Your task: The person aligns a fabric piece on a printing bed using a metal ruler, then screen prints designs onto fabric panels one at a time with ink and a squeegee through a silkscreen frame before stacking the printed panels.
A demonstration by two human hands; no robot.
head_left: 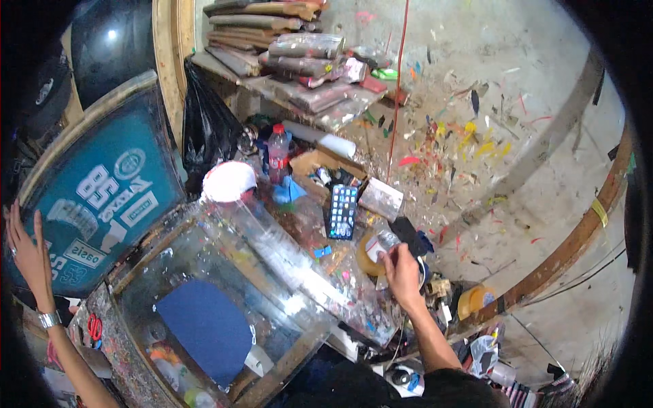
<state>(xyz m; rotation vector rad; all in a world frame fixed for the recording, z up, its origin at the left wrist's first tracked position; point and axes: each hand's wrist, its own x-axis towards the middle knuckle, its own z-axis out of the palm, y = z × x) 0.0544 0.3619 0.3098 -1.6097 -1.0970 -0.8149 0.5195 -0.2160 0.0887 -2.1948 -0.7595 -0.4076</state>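
My left hand (30, 251), with a watch at its wrist, rests on the outer left part of a wooden-framed printing screen (132, 95); its fingers are spread. The screen's teal mesh carries pale lettering and emblems, and it stands tilted up. On the glass-like board in front of it lies a dark blue cut fabric piece (204, 330) with a curved edge. My right hand (405, 275) is at the bench's right side, fingers pinched beside a roll of amber tape (367, 253) and a small silvery object (388, 238). What the fingertips hold is hidden.
A lit phone (343, 212) leans near a cardboard box (326, 163) of odds and ends. A red-capped bottle (278, 153) and a white bundle (230, 181) stand behind. Squeegees (306, 46) pile on a shelf. Red scissors (94, 327) lie left. A red cord (397, 88) hangs down.
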